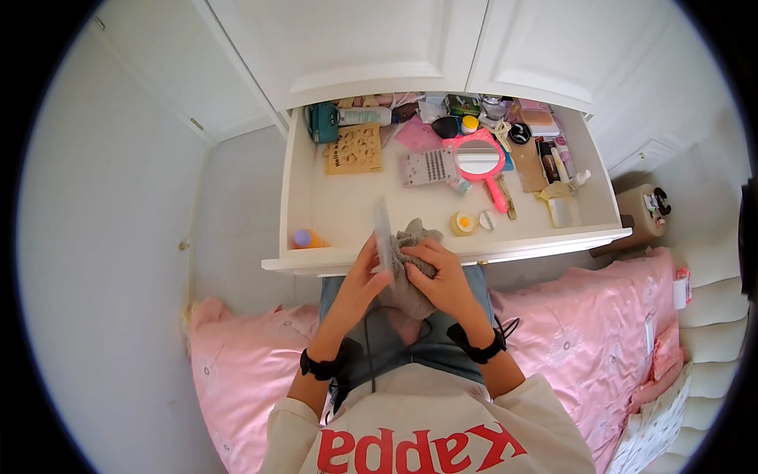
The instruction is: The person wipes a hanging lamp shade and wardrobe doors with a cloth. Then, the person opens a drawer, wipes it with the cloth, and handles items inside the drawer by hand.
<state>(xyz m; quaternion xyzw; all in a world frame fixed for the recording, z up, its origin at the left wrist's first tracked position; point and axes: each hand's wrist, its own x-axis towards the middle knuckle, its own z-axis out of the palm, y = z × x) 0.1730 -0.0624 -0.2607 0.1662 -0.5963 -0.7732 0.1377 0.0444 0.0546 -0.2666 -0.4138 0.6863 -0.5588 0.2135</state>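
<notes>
My left hand grips a thin, clear plastic case, tilted almost edge-on to me; its exact kind is hard to make out. A grey cloth is bunched in my right hand, whose fingers press it against the case's right side. Both hands are over my lap, just at the front edge of an open white drawer. In the drawer, nearest to my hands, are a small round yellow-and-white jar, a white round piece and an orange bottle with a purple cap.
Inside the drawer lie a pink hand mirror, a clear case with rows of small dots, a yellow Hello Kitty sheet, a teal pouch and several cosmetics. White cabinet doors rise behind. Pink bedding is on both sides of me.
</notes>
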